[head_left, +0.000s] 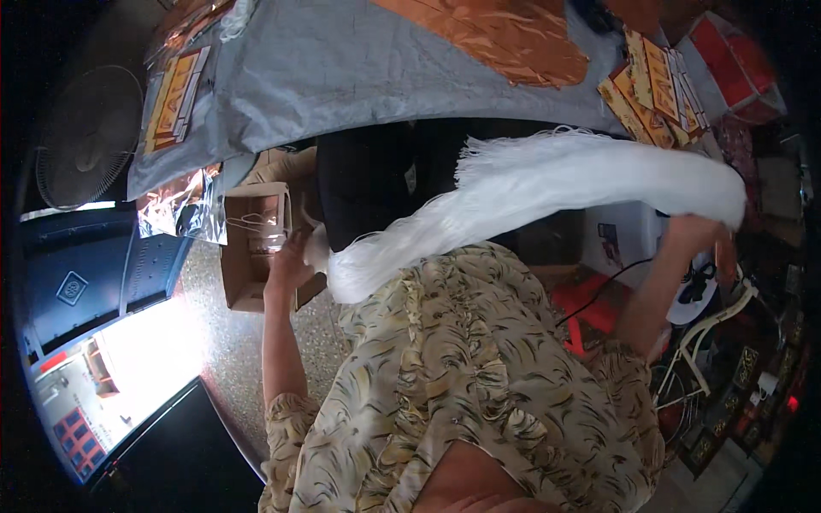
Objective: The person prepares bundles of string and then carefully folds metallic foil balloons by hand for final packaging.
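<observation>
A long, thick bundle of white thread (pixel 547 184) stretches across in front of me, its loose cut ends fraying along the far side and over my lap. At the far right my right hand (pixel 694 232) is closed around the bundle where it bends over. My left hand (pixel 292 259) is at the right side of an open cardboard box (pixel 242 295), beside the bundle's left end. Its fingers are small and blurred, so I cannot tell whether they grip anything. Thin pale string (pixel 250 221) shows inside the box.
A grey cloth-covered table (pixel 359 68) lies ahead, with orange foil sheet (pixel 505 38) and yellow printed cards (pixel 654 81) on it. A fan (pixel 90 137) stands left. Clear plastic packets (pixel 181 208) hang at the table's edge. Red plastic (pixel 590 303) and a bicycle-like frame (pixel 697 342) are right.
</observation>
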A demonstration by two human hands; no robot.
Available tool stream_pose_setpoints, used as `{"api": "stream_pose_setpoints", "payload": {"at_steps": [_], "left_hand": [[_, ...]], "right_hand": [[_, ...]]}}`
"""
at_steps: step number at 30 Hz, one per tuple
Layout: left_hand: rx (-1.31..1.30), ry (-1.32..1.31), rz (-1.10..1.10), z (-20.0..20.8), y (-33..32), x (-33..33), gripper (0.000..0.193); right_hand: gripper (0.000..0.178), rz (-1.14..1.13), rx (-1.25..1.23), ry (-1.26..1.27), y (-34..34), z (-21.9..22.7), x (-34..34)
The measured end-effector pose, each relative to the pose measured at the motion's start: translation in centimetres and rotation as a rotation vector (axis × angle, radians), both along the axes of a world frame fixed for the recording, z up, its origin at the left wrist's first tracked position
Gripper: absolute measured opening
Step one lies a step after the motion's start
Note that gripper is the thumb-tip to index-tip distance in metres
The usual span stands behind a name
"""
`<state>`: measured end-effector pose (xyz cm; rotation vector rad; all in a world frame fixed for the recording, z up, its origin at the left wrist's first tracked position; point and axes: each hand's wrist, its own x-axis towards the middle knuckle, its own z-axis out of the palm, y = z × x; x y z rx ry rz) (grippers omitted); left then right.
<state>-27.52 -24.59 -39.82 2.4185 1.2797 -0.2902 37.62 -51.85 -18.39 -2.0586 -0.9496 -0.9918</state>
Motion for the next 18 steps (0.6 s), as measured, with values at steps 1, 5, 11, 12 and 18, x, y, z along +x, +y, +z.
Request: {"api": "stream_pose_setpoints", "payload": {"at_steps": [1,5,11,12,18], "left_hand": [[0.001,-0.004,-0.001,0.1,-0.4,1.0,0.074],[-0.16,0.07,-0.216,3.5,-3.0,6.2,0.101],[-0.241,-0.099,-0.136,-1.1,-4.3,2.8,0.103],[-0.416,-0.14,-0.001,1.1,-3.8,4.1,0.093],[-0.467,-0.607,0.156,0.6,-1.2,-0.7,0.053]], "right_hand": [[0.037,-0.001,0.001,-0.004,1.1,3.0,-1.8],[0.039,-0.798,-0.641,-0.149,1.3,6.6,-4.2],[0.041,0.353,0.306,0.758,4.1,-6.0,-4.2],[0.038,0.246,0.238,0.595,5.1,-6.6,-6.1],[0.035,0.23,-0.05,0.322,7.9,-3.4,-9.6]]}}
